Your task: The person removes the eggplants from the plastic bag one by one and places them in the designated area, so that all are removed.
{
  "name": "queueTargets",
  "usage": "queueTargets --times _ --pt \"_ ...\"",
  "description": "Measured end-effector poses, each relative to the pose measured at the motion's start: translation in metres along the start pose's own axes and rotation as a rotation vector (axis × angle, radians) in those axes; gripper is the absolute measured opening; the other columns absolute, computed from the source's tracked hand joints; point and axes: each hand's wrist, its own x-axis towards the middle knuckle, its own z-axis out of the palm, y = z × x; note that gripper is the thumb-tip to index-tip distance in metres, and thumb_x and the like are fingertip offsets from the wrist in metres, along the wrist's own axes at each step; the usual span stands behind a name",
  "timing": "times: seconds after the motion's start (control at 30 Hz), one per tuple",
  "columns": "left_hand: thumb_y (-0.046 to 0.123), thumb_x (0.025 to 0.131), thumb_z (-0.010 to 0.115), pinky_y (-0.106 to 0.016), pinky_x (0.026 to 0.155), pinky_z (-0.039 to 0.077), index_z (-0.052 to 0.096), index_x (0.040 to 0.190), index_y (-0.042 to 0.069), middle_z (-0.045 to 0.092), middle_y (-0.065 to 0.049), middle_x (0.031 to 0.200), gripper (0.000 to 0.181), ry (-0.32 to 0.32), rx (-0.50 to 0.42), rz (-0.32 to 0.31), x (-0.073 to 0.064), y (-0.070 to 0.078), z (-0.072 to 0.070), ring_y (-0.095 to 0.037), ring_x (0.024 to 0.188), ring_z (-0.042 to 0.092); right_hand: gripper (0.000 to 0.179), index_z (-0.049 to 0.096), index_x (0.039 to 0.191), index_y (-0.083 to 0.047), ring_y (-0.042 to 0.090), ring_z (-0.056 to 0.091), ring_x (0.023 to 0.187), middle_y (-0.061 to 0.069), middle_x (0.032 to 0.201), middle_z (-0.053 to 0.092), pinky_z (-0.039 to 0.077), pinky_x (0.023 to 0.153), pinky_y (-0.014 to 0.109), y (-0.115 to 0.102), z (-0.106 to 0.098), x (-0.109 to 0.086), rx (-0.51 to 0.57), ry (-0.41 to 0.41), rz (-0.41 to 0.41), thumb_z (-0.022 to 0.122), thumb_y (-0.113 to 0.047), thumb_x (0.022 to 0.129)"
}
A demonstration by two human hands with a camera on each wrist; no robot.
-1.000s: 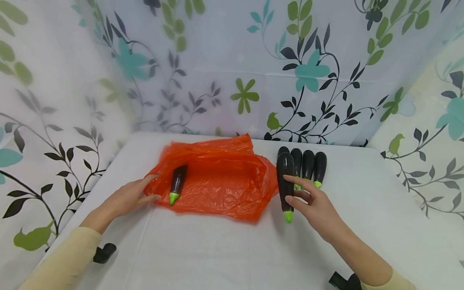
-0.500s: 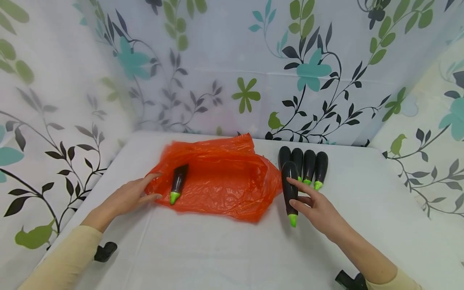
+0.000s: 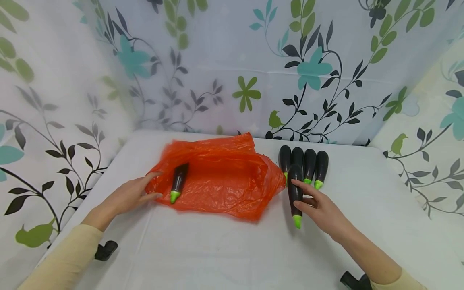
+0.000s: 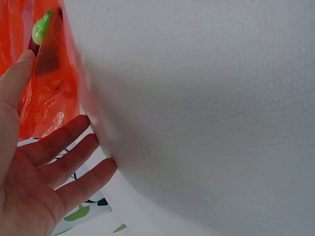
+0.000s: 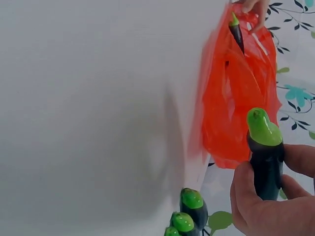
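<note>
My right hand (image 3: 320, 209) pinches a dark toy-like eggplant (image 3: 295, 189) with a bright green stem end, between thumb and fingers. In the right wrist view its green cap (image 5: 263, 127) points up past the fingertips. Behind it, several similar eggplants (image 3: 321, 167) lie side by side on the table. To the left spreads a crumpled orange-red plastic bag (image 3: 224, 193), its mouth facing the near side. Another eggplant (image 3: 179, 181) lies in the bag's left part. My left hand (image 3: 127, 197) touches the bag's left edge, with its fingers (image 4: 66, 140) spread and nearly straight.
A white cloth covers the table (image 3: 203, 253). Floral-patterned curtains (image 3: 217, 72) hang behind it and at both sides. Black straps or mounts (image 3: 106, 250) show near both wrists.
My right hand has shifted to the right and slightly nearer with the eggplant in its grip. The left hand and the eggplant in the bag have stayed in place.
</note>
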Motion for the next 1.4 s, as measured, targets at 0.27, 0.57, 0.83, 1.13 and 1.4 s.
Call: queueTargets --times 0.27,0.57,0.83,1.13,1.4 --pt "0.035 0.09 0.071 -0.059 0.09 0.047 0.04 0.142 0.01 0.06 -0.024 0.123 0.066 0.01 0.005 0.007 0.0 -0.001 0.0 -0.041 0.105 0.061 0.059 0.041 0.149 -0.027 0.041 0.048 0.128 0.02 0.146 0.04 0.046 0.095 0.058 0.009 -0.001 -0.001 -0.046 -0.052 0.051 0.064 -0.034 0.095" --pt "0.039 0.09 0.07 -0.058 0.088 0.048 0.04 0.142 0.009 0.061 -0.024 0.122 0.066 0.01 0.013 0.016 0.001 -0.001 0.0 -0.04 0.102 0.061 0.058 0.043 0.148 -0.022 0.038 0.054 0.121 0.021 0.149 0.039 0.049 0.092 0.057 0.026 0.006 0.002 -0.089 -0.097 0.079 0.065 -0.031 0.095" --pt "0.037 0.09 0.071 -0.06 0.09 0.047 0.04 0.142 0.009 0.06 -0.025 0.124 0.067 0.005 0.011 0.002 0.001 0.0 -0.001 -0.042 0.106 0.06 0.058 0.045 0.147 -0.02 0.034 0.056 0.115 0.021 0.142 0.045 0.053 0.086 0.051 0.032 0.01 0.005 -0.116 -0.098 0.105 0.067 -0.027 0.094" --pt "0.036 0.09 0.071 -0.061 0.092 0.046 0.039 0.143 0.01 0.058 -0.025 0.127 0.068 -0.015 -0.005 -0.035 0.0 -0.001 0.001 -0.042 0.108 0.059 0.057 0.047 0.145 -0.018 0.031 0.059 0.108 0.023 0.137 0.045 0.054 0.083 0.045 0.035 0.01 0.008 -0.168 -0.068 0.017 0.068 -0.026 0.093" --pt "0.037 0.089 0.071 -0.06 0.09 0.047 0.04 0.142 0.009 0.06 -0.024 0.124 0.067 -0.005 0.003 -0.021 0.001 0.0 0.001 -0.041 0.105 0.06 0.056 0.049 0.145 -0.018 0.032 0.059 0.108 0.023 0.129 0.042 0.055 0.083 0.042 0.039 0.012 0.009 -0.199 -0.04 -0.011 0.068 -0.029 0.093"
